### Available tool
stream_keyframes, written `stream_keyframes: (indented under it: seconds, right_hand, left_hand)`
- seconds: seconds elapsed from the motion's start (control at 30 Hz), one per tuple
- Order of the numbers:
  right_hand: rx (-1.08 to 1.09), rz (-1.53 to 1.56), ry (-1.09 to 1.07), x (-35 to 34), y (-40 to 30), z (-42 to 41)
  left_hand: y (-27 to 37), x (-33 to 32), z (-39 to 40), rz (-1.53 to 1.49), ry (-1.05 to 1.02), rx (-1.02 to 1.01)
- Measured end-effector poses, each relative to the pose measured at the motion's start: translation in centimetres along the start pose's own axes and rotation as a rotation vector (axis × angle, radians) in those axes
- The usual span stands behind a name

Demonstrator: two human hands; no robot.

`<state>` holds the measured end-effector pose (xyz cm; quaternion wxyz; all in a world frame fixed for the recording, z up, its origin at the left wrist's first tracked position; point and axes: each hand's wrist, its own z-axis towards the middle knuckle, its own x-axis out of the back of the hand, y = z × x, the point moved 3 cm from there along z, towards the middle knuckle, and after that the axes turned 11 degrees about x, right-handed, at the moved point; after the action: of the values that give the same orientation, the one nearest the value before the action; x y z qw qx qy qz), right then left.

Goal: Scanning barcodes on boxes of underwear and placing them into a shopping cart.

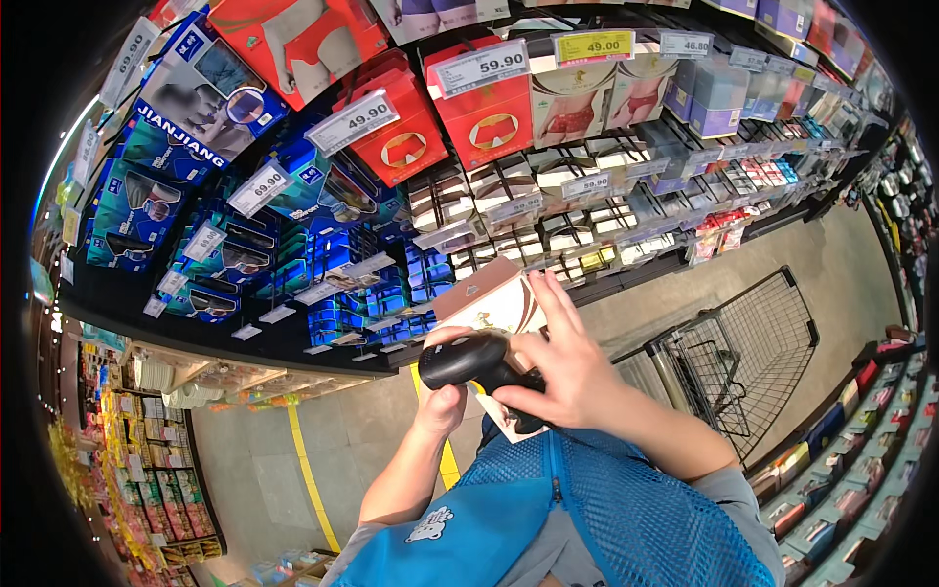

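Note:
My left hand [442,400] grips a flat cardboard underwear box [506,304] with a brown top edge and a white front, in front of my chest. Across the box lies a black handheld barcode scanner [466,357], its rounded head towards the left. My right hand [568,359] is around the scanner's handle end, with its upper fingers stretched along the box's right edge. Part of the box's printed lower end shows below the scanner. The hands and scanner hide much of the box front.
Boxed underwear hangs on hooks ahead, blue boxes [139,213] left and red boxes [480,117] centre, with price tags. A wire shopping cart [748,359] stands on the right. Shelves of packaged goods [158,469] stand lower left, more shelving [858,484] lower right.

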<state>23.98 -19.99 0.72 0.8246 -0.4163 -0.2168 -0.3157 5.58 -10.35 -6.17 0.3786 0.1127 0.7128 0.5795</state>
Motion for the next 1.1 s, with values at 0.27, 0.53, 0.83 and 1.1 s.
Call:
stream_keyframes:
  seconds: [0.27,0.53,0.83,1.1]
  right_hand:
    - [-0.624,-0.368,-0.037,6.5,10.9,-14.2]
    - [-1.072,-0.313,-0.224,-1.1,16.2,-28.1]
    - [-1.086,-0.507,-0.2,-8.1,12.6,-23.0]
    - [-1.068,-0.356,-0.22,-18.1,9.2,-16.1]
  left_hand:
    - [-1.8,0.0,-1.7,-0.064,0.043,0.045]
    - [-3.3,0.4,0.2,-0.167,-0.146,0.163]
    - [0.2,6.4,3.9,-0.159,-0.36,0.219]
    - [2.8,10.7,5.6,-0.152,-0.616,0.357]
